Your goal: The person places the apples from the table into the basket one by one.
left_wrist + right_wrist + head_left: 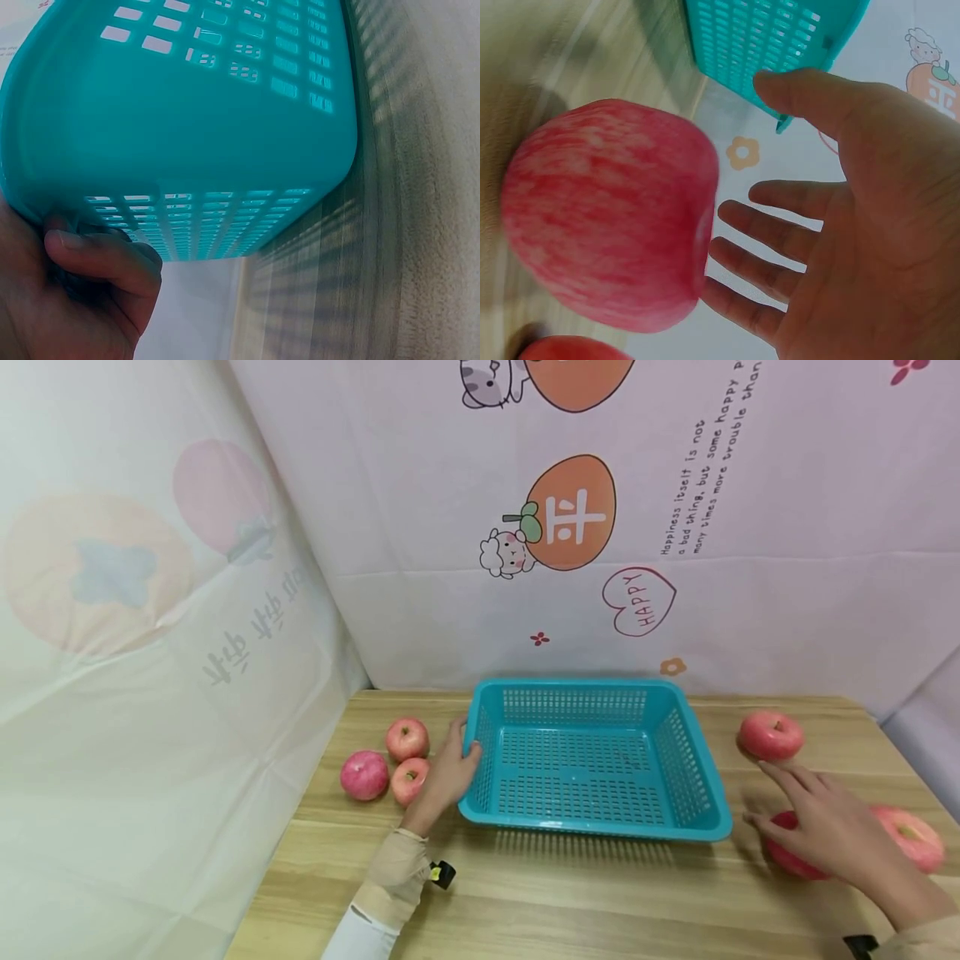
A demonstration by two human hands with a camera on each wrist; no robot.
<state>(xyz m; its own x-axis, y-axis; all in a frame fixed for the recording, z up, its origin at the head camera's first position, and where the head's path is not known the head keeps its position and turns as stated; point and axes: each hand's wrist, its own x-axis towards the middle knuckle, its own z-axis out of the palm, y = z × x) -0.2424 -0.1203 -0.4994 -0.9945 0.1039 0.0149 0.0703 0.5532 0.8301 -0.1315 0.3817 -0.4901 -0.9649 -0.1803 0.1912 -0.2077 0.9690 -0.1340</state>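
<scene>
With right hand (832,822) loosely spread, reaching over a red apple (792,857), with left hand (450,770), gripping a blue basket (592,830) by one end.

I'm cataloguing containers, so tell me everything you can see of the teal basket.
The basket is teal and looks like plastic: rectangular and open-topped, with rounded corners, a smooth rim and rows of small holes through its floor and walls. It sits upright on the wood-look table, towards the far edge, with apples on either side and none inside. The left hand grips the rim at its left side.
</scene>
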